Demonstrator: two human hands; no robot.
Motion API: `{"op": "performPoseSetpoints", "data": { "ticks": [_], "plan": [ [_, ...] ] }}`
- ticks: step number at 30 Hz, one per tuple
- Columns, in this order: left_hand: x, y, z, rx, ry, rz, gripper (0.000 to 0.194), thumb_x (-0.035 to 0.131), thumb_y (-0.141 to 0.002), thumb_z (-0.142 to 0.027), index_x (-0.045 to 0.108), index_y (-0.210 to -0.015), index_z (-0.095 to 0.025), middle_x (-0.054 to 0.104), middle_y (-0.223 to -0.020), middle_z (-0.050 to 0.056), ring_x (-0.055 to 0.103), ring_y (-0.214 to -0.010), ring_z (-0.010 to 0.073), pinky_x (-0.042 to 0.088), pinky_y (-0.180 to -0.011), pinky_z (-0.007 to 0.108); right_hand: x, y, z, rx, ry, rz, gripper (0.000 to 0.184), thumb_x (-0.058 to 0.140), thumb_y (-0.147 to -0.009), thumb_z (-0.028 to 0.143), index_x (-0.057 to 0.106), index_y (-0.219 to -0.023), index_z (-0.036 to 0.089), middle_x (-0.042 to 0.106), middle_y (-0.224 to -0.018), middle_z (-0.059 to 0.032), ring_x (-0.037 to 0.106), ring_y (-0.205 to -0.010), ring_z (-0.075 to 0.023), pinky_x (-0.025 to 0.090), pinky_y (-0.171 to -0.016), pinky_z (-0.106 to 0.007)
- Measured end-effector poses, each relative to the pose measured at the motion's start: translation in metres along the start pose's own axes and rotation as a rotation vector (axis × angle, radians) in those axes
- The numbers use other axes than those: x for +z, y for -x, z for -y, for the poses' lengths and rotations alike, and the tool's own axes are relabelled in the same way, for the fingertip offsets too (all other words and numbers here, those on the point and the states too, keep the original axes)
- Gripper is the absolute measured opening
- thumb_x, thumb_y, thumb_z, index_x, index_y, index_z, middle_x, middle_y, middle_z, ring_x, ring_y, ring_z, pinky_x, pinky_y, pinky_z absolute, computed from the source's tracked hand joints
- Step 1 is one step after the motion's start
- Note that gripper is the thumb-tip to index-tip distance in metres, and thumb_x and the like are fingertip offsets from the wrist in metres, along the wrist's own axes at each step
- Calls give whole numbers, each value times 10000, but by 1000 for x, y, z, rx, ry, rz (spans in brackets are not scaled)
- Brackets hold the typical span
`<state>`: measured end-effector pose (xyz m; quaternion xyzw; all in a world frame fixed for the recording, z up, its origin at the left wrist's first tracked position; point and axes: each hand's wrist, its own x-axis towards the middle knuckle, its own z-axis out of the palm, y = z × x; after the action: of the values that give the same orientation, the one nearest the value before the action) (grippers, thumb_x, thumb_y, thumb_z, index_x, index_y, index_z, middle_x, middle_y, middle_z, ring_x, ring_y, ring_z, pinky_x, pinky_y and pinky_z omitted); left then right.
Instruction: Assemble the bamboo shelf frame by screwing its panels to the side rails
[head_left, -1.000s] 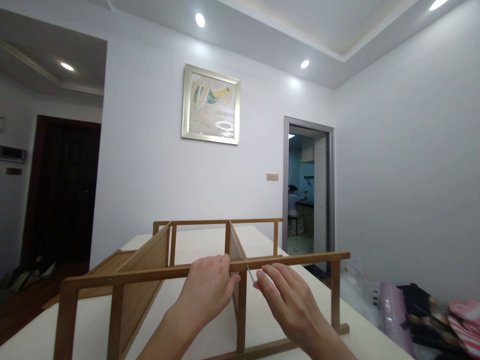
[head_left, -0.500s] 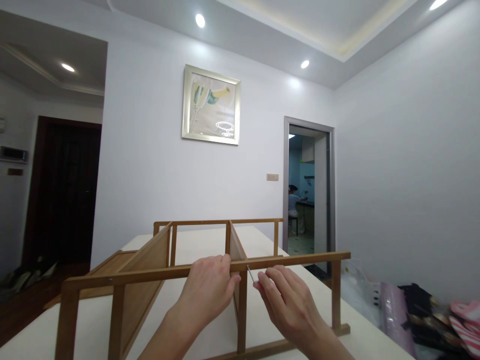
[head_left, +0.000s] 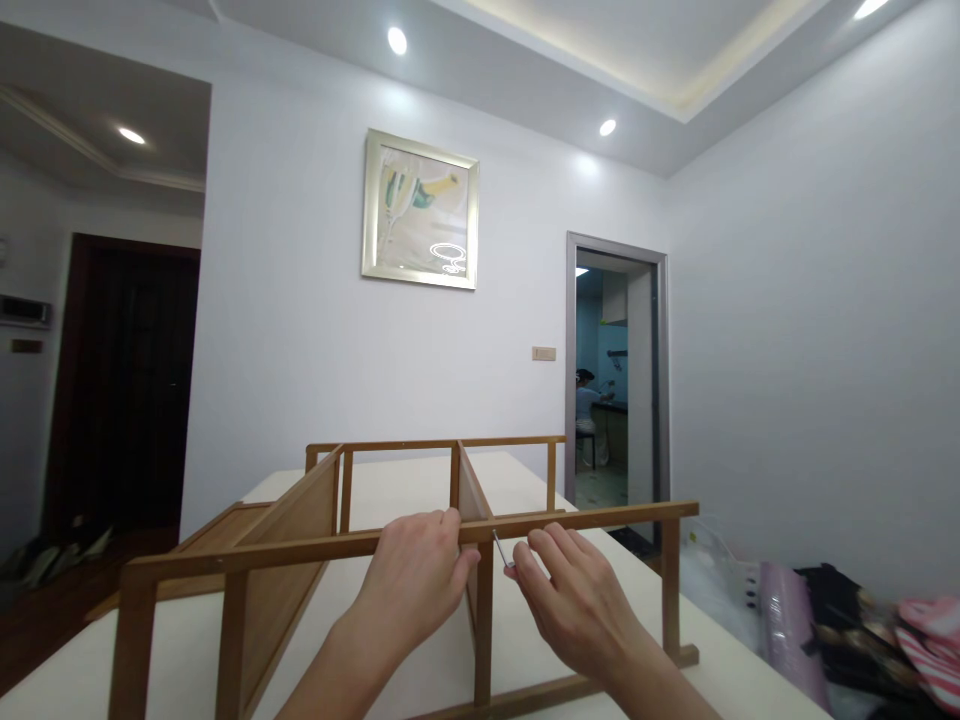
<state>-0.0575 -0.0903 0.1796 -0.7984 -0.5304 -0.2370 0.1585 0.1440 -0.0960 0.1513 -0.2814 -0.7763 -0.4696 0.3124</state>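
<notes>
A brown wooden shelf frame (head_left: 600, 518) lies on its side on a white tabletop (head_left: 420, 470). Its near long rail runs across in front of me. My left hand (head_left: 420, 560) is wrapped over that rail where a shelf board (head_left: 472, 485) meets it. Just to the right, my right hand (head_left: 570, 590) pinches the end of a thin metal hex key (head_left: 502, 550). The key's other end touches the rail's side, above an upright crosspiece (head_left: 484, 630); a screw there is too small to make out.
A larger wooden panel (head_left: 292, 540) spans the frame at left. On the right, beyond the table, lie a purple wrapped roll (head_left: 784, 620) and a heap of dark and pink-striped items (head_left: 930, 640). Through the doorway a person (head_left: 586, 400) sits in another room.
My right hand's fingers have shifted slightly on the hex key, with the wrist a little rotated. The left hand stays in the same place on the rail.
</notes>
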Motion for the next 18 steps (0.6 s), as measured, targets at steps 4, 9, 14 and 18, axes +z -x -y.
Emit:
{"op": "performPoseSetpoints", "data": {
  "ticks": [4,9,14,18],
  "plan": [
    [-1,0,-1,2,-5,1,226,440,-894,-373,558,-807,-200,680,-802,63,639,-758,246,417,-660,338,3,1,3,16,-18,-19,67,495,-912,170,535,-859,167,525,-717,-26,432,-630,-153,270,-561,-311],
    [-1,0,-1,-9,-9,12,234,437,-898,-375,560,-810,-197,677,-807,68,641,-774,246,426,-676,337,5,-1,11,49,-63,-97,127,490,-913,170,487,-787,181,497,-667,-12,399,-591,-151,253,-544,-306],
    [-3,-1,-3,-29,-16,45,237,439,-898,-373,566,-810,-193,673,-814,74,640,-779,241,430,-690,338,10,3,16,109,-72,-135,120,476,-921,167,489,-803,182,482,-657,-4,416,-583,-148,272,-541,-307],
    [-2,-2,-3,-26,-12,40,242,437,-895,-378,569,-810,-194,672,-811,74,639,-778,241,428,-690,336,13,6,16,123,-87,-122,59,499,-910,158,531,-861,162,503,-681,-12,451,-602,-146,305,-545,-296]
  ]
}}
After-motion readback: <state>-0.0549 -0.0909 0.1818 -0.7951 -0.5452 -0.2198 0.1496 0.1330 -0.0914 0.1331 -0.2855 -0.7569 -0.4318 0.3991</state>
